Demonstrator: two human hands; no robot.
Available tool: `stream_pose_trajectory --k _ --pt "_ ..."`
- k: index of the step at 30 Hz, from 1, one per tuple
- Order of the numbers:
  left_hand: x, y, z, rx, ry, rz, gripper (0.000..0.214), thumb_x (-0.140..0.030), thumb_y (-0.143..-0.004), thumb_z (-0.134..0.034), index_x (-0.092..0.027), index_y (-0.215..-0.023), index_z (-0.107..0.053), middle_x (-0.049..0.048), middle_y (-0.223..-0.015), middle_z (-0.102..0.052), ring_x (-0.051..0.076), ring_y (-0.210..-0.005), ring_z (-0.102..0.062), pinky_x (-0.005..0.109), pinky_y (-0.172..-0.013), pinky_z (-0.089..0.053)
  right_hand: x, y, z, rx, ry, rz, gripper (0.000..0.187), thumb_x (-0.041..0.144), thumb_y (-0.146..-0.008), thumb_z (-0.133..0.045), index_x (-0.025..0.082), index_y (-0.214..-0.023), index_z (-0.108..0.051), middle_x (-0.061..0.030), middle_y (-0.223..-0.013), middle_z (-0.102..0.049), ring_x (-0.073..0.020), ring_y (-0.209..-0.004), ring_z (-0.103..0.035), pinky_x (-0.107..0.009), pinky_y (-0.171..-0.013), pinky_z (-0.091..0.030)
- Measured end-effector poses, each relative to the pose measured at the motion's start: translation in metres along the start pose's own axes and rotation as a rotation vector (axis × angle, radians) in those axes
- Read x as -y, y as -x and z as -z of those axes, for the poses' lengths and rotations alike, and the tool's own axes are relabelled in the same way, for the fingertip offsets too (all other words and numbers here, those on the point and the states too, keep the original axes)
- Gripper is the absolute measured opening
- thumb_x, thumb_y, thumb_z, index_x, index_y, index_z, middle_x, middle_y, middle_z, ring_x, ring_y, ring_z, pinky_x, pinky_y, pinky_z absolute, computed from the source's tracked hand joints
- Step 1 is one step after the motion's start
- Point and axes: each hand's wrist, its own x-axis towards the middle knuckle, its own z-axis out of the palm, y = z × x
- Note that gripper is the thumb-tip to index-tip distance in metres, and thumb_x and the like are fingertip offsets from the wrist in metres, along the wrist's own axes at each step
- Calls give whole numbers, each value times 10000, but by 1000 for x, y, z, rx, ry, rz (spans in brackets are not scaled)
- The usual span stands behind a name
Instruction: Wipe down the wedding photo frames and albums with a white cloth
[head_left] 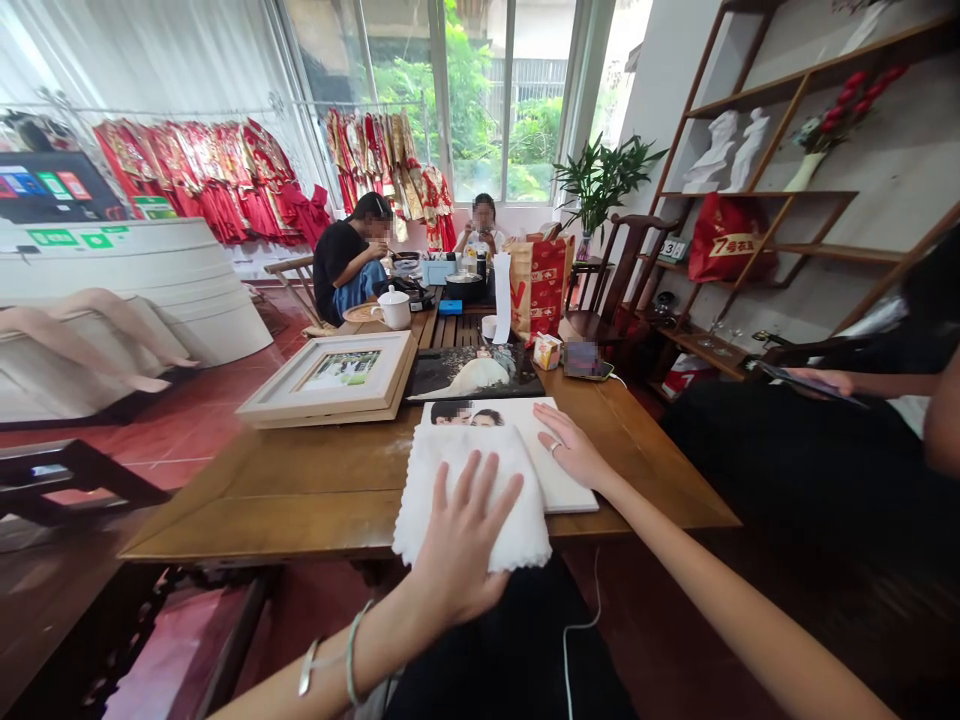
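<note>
A white cloth (427,480) with a scalloped edge lies over the lower left of a white photo panel (566,485), hanging past the table's near edge. My left hand (469,520) rests flat on the cloth with its fingers spread. On the panel's right side lies my right hand (574,445), fingers stretched out, a ring on one of them. Parts of two printed heads show above the cloth; the rest of the picture is covered. Just beyond lies a dark photo panel (487,372) showing a figure in a white dress.
Stacked framed pictures (330,375) lie at the left of the wooden table (300,480). A small box (547,350), a phone (587,360), a paper bag (536,285) and a white lidded cup (394,308) stand farther back. People sit beyond and at right.
</note>
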Motion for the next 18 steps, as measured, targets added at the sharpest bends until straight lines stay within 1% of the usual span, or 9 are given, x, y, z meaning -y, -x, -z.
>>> stream_pose_trajectory --k 3,5,7,9,12,18 --pt "-3 3 -1 4 11 1 973 -400 -631 -629 -255 -1464 -147 123 -1531 -44 408 -1373 6 649 -1046 24 -1 0 0 0 -4 4 419 298 -840 -483 235 -1248 -552 -75 -1372 -484 -242 -1305 -389 -499 -1107 -264" --pt "2 -1 1 5 25 -17 933 -411 -655 -616 -271 -1459 -164 111 -1532 -76 397 -1378 -22 643 -1052 -3 -1 0 0 1 -5 11 419 303 -841 -485 241 -1251 -549 -71 -1371 -485 -239 -1306 -387 -498 -1107 -263" --pt "11 -10 6 5 32 -28 868 -410 -688 -593 -287 -1450 -196 97 -1528 -132 374 -1383 -65 631 -1060 -47 -1 0 0 4 3 13 419 305 -843 -483 244 -1253 -547 -67 -1371 -486 -237 -1306 -388 -498 -1107 -263" --pt "24 -21 11 6 26 -27 792 -390 -727 -565 -291 -1439 -232 87 -1520 -179 349 -1385 -102 616 -1064 -95 -1 0 1 9 17 11 420 306 -847 -475 240 -1256 -545 -70 -1373 -483 -236 -1303 -390 -498 -1107 -264" --pt "48 -41 15 -2 1 -33 704 -363 -781 -519 -294 -1430 -253 80 -1514 -208 319 -1384 -141 591 -1066 -144 -1 1 1 10 25 10 422 314 -854 -466 226 -1260 -542 -80 -1376 -478 -236 -1307 -384 -494 -1109 -261" --pt "99 -90 11 -40 -58 -16 601 -361 -848 -433 -274 -1421 -275 85 -1496 -261 298 -1368 -204 553 -1055 -196 -4 0 0 1 -1 13 420 352 -857 -478 254 -1260 -541 -67 -1373 -483 -239 -1308 -383 -497 -1109 -261"
